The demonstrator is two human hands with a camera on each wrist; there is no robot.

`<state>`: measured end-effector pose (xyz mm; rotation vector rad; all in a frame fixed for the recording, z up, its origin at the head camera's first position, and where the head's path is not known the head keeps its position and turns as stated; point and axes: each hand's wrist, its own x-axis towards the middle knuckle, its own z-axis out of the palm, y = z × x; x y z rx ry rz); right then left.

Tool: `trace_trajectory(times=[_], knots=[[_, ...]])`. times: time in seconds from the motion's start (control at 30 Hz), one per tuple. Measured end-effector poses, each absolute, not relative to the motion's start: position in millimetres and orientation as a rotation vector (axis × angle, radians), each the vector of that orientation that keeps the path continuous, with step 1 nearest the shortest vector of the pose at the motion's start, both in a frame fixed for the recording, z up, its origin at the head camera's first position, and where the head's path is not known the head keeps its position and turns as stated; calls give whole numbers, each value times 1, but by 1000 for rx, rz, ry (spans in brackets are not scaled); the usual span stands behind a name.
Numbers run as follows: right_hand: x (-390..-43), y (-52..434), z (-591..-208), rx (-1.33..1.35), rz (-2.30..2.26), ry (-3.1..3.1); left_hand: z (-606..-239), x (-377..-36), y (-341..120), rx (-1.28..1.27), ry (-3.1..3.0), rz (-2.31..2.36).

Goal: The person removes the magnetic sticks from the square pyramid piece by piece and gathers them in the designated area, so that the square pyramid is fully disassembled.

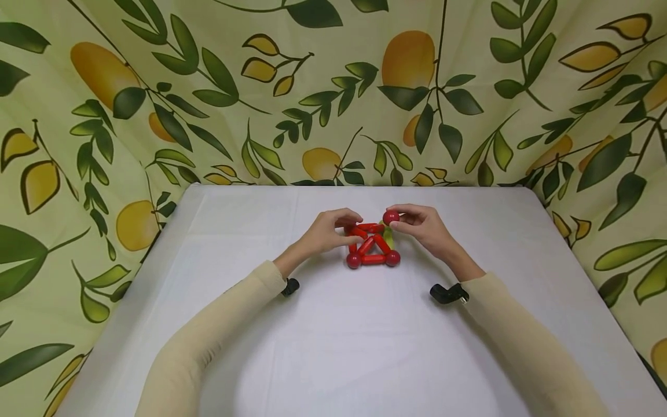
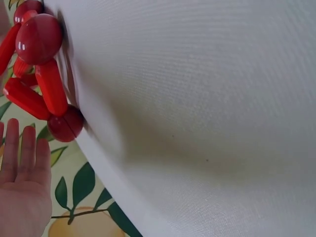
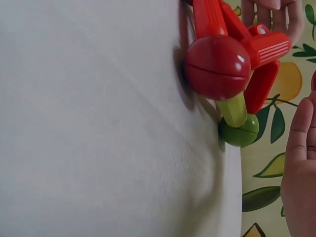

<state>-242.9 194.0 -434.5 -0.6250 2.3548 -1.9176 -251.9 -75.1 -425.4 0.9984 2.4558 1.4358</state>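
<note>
Two hands meet: right hand (image 1: 424,226) pinches a red ball (image 1: 391,217); left hand (image 1: 328,231) seemingly grips the rod frame (image 1: 371,248).

Two hands (image 1: 333,231), three red balls (image 1: 391,217) visible overhead, one green ball (image 3: 239,132), one green rod (image 3: 232,109).

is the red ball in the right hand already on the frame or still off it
Cannot tell. The right hand pinches the red ball right at the frame's top corner, but the fingers hide whether it touches a rod.
</note>
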Motion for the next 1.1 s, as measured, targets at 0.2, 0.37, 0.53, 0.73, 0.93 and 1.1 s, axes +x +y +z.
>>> trace_trajectory(times=[0.2, 0.37, 0.53, 0.73, 0.93, 1.1], knots=[[-241, 205, -437, -603, -1899, 2364, -423, -251, -76, 979, 2437, 1455], [-239, 212, -438, -593, -1885, 2350, -421, -251, -76, 993, 2426, 1484], [-236, 220, -439, -565, -1851, 2372, -422, -252, -77, 987, 2422, 1506], [-233, 234, -443, -573, -1790, 2418, -420, -252, -83, 997, 2384, 1598], [-224, 251, -440, -570, -1775, 2455, -392, -236, -94, 999, 2371, 1605], [-224, 271, -445, -556, -1751, 2534, -389, -233, -104, 978, 2336, 1641]])
